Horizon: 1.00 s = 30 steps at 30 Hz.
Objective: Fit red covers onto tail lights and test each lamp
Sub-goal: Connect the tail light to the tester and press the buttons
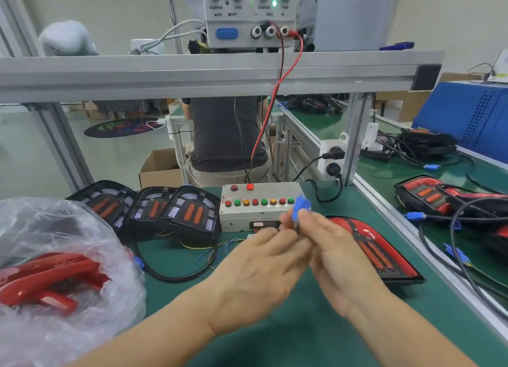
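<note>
My right hand (338,259) pinches a blue connector (299,207) in its fingertips, raised just in front of the white test box (261,207) with its row of coloured buttons. My left hand (258,273) is beside it, fingertips meeting the right hand's at the connector; motion blur hides whether it grips. A tail light with a red cover (376,248) lies on the green mat to the right of my hands. Three uncovered black tail lights (154,210) stand in a row left of the box. A clear plastic bag (55,270) at front left holds several red covers (46,278).
A power supply (247,14) sits on the aluminium shelf (220,72), its red lead running down to the box. More covered lamps and cables (445,199) lie past the rail on the right. A person sits beyond the bench. Loose wires trail across the mat.
</note>
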Available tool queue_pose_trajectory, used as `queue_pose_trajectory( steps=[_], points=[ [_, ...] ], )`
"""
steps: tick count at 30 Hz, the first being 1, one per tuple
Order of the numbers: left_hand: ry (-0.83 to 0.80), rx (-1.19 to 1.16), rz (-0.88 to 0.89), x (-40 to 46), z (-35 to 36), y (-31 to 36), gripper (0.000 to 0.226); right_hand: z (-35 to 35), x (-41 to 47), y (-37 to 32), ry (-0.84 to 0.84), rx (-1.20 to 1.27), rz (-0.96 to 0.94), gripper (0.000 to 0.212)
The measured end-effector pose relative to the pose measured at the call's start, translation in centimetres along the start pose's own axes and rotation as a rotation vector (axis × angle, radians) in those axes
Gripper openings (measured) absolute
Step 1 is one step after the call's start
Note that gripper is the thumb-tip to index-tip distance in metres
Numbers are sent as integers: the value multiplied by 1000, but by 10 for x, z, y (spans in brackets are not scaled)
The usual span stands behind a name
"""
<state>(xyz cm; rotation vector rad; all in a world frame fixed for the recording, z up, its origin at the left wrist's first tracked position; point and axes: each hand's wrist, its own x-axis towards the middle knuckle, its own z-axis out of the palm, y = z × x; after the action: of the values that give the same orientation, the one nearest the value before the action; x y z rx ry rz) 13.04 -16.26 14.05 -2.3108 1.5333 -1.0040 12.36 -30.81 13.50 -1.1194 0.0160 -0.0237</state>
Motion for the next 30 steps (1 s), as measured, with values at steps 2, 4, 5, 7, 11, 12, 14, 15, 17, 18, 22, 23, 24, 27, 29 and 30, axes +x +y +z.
queue_pose_trajectory(
  steps=[2, 4, 5, 7, 11, 12, 14, 15, 17, 18, 22, 23, 24, 27, 29, 30],
  points=[
    [138, -280, -38, 0, 6, -1, 38, -7, 10, -9, 107, 129, -30, 25],
    [349, -567, -407, -3, 16, -11, 36, -21, 21, -20, 183, 235, -34, 25],
    [392, -658, -673, -5, 23, -21, 34, -27, 27, -25, 199, 238, -31, 25],
    [209, -669, -1071, -5, 43, -46, 33, -39, 38, -28, 199, 166, -30, 24],
    [-436, -412, -1077, -4, 95, -64, 39, -49, 47, -24, 183, -113, -84, 16],
    [-526, -366, -1036, -3, 106, -63, 39, -50, 48, -23, 173, -166, -94, 14],
    [-627, -284, -968, 1, 119, -60, 35, -51, 48, -23, 147, -233, -109, 9],
    [-641, -249, -950, 4, 122, -59, 33, -52, 48, -22, 132, -266, -115, 10],
    [-640, -188, -909, 8, 124, -58, 29, -52, 48, -22, 100, -334, -129, 12],
    [-637, -180, -881, 8, 124, -56, 27, -53, 47, -21, 92, -364, -136, 13],
    [-581, -256, -850, 0, 127, -51, 24, -56, 49, -15, 87, -438, -157, 17],
    [-559, -271, -850, -3, 127, -51, 26, -56, 50, -13, 85, -466, -161, 16],
    [-530, -290, -855, -5, 126, -51, 26, -57, 51, -12, 81, -503, -162, 16],
    [-393, -406, -932, -8, 117, -52, 17, -58, 54, -8, 15, -623, -134, 15],
    [-257, -607, -1008, -8, 109, -57, 9, -57, 56, -6, -40, -691, -89, 16],
    [-178, -726, -1029, -7, 104, -59, 8, -57, 57, -5, -58, -711, -63, 15]
  ],
)
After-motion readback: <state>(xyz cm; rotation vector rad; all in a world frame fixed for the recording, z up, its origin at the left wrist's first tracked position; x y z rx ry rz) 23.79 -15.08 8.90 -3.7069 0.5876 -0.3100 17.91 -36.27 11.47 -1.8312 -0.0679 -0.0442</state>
